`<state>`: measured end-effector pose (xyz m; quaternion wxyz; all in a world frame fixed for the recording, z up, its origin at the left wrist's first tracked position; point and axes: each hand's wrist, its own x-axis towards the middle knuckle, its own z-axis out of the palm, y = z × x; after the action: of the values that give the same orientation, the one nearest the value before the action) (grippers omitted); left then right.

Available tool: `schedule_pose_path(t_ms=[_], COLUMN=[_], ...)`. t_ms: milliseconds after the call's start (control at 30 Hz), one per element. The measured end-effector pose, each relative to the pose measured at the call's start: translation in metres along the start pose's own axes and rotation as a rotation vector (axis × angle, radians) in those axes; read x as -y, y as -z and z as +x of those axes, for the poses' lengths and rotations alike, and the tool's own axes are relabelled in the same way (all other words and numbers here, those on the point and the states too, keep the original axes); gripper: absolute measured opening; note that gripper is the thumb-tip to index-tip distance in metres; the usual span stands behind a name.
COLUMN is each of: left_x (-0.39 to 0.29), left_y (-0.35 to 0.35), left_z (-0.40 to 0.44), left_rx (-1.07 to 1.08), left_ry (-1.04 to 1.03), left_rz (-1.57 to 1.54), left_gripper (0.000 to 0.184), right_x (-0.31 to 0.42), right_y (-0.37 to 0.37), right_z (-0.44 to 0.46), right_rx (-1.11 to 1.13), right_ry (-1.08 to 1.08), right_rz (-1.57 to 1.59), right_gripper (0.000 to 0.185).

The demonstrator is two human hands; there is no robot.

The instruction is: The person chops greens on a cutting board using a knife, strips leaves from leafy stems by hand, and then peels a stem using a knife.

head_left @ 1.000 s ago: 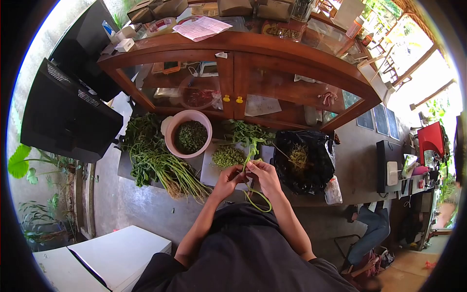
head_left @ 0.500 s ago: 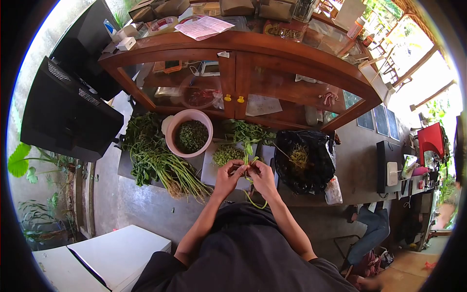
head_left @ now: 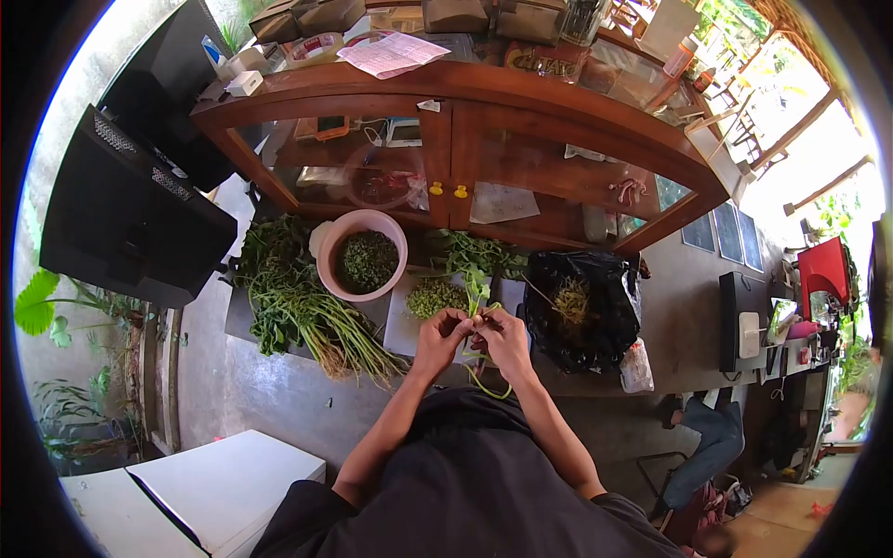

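My left hand [head_left: 441, 340] and my right hand [head_left: 505, 342] meet at the front of the counter, both with fingers pinched on a green leafy stem [head_left: 477, 290]. Its leaves point away from me, and a long thin end curls down below my right hand. Just beyond my left hand, a pile of cut green pieces [head_left: 435, 299] lies on a white cutting board [head_left: 398, 327]. Loose leafy greens [head_left: 476, 249] are behind it. A pink tub [head_left: 327, 244] holds dark chopped greens [head_left: 366, 262]. To the left lies a large bunch of long-stemmed greens [head_left: 312, 312].
A black plastic bag [head_left: 595, 346] with yellowish plant scraps [head_left: 572, 300] sits right of my hands, a small white packet [head_left: 636, 365] beside it. Behind the counter stands a wooden glass-door cabinet [head_left: 446, 158]. A white cabinet top [head_left: 233, 488] is at lower left. A seated person's leg [head_left: 704, 456] shows at right.
My fingers have shifted slightly along the stem, and its leafy top has changed angle between them. Both hands keep hold of it. The view has barely moved.
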<state>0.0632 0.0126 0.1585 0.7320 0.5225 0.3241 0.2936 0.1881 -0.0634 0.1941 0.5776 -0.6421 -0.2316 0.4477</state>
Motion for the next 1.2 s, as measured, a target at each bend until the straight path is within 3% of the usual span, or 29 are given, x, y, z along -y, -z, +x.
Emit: schedule_pose_path(t_ms=[200,400,533,700,833,900,1000,1200], left_x=[0.007,0.014,0.01,0.001,0.0,-0.006,-0.004,-0.003], left_y=[0.007,0.009,0.006,0.011,0.009,0.002,0.003,0.002], left_z=[0.004,0.006,0.004,0.003,0.001,-0.001,0.001,0.002], left_rx=[0.07,0.092,0.085,0.147,0.202,0.132,0.136,0.122], left_ry=[0.057,0.096,0.078,0.106,0.102,0.083,0.068,-0.001], left_rz=[0.144,0.201,0.143,0.357,0.138,-0.013,-0.022,0.182], left_gripper=[0.02,0.017,0.014,0.014,0.012,0.011,0.009,0.008], right_x=[-0.011,-0.017,-0.015,-0.004,-0.002,-0.003,-0.002,-0.007], right_y=[0.004,0.011,0.013,0.021,0.029,0.03,0.03,0.025], right_z=[0.005,0.007,0.008,0.01,0.013,0.015,0.015,0.014], right_rx=[-0.007,0.074,0.109,0.145,0.08,0.089,0.089,0.132], right_ry=[-0.022,0.12,0.07,-0.023,0.027,-0.029,-0.188,-0.181], right_rz=[0.028,-0.195,-0.246,-0.262,-0.179,-0.043,0.077,0.233], right_gripper=[0.014,0.009,0.012,0.012,0.014,0.016,0.02,0.023])
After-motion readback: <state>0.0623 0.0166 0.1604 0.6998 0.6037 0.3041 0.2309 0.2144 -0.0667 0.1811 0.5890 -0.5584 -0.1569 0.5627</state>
